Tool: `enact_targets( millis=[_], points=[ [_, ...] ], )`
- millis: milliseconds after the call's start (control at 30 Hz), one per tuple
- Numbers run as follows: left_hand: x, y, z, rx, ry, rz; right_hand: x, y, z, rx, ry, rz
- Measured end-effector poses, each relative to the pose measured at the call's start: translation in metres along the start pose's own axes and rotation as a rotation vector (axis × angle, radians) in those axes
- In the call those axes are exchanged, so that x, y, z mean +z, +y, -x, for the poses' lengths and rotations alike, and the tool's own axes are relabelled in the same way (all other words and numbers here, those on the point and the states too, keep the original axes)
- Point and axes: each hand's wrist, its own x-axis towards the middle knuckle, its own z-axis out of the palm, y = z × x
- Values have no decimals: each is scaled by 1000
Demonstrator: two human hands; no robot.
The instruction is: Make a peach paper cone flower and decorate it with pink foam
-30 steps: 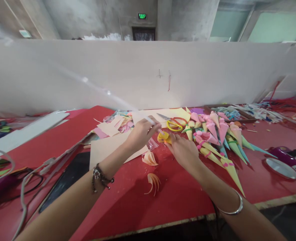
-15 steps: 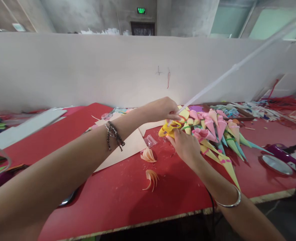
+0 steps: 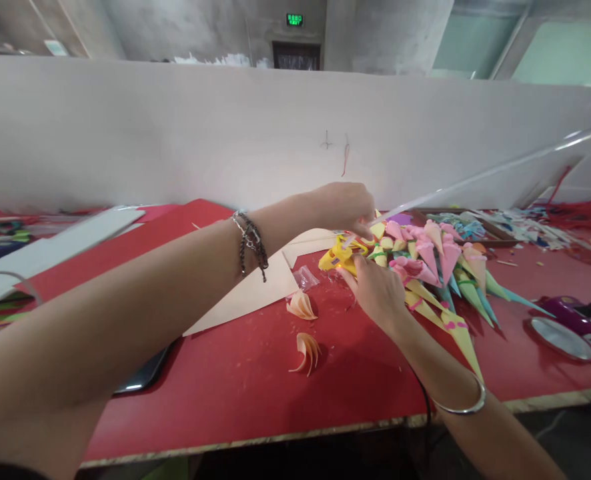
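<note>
My right hand [image 3: 379, 288] is wrapped round a yellow glue gun [image 3: 336, 257], which points left above the red table [image 3: 255, 393]. A long translucent stick [image 3: 455, 187] runs from the gun's back up to the right. Just above the gun, my left hand [image 3: 350, 208] has its fingers closed on the stick near its lower end. Two peach curled paper pieces, one [image 3: 301, 305] behind the other [image 3: 306, 353], lie on the table below the gun. A small clear plastic bag [image 3: 306, 277] is beside them.
Right of my hands is a pile of pink, yellow and green paper cones [image 3: 428, 250]. A purple device [image 3: 570, 317] lies at the right. Cream sheets [image 3: 245, 297] and white boards [image 3: 75, 247] are on the left, with a dark phone-like object [image 3: 148, 373] under my left arm.
The long stick has swung down to a flatter slant. My left hand has shifted slightly right and up with it. The whole view has moved a little.
</note>
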Motion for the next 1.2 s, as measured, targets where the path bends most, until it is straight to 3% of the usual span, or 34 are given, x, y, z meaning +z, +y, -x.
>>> enact_targets(
  millis=[233, 467, 800, 900, 1000, 1067, 1133, 1200],
  points=[
    [4, 15, 4, -2, -71, -57, -1, 1, -1, 39, -47, -36],
    [4, 11, 5, -29, -117, -19, 0, 1, -1, 37, -31, -61],
    [26, 1, 9, 100, -1, 82, 0, 2, -1, -6, -54, -78],
    [20, -2, 13, 125, 84, 159, 0, 4, -2, -19, -57, -79],
    [4, -4, 34, 48, 238, 298, 0, 9, -3, -14, -54, -107],
    [-2, -5, 58, -94, 333, 368, 1, 13, -4, 1, -41, -130],
    [5, -4, 86, -269, 407, 407, 2, 18, -6, 18, -29, -142],
    [26, -3, 114, -349, 358, 456, 4, 23, -7, 36, -21, -143]
  ],
)
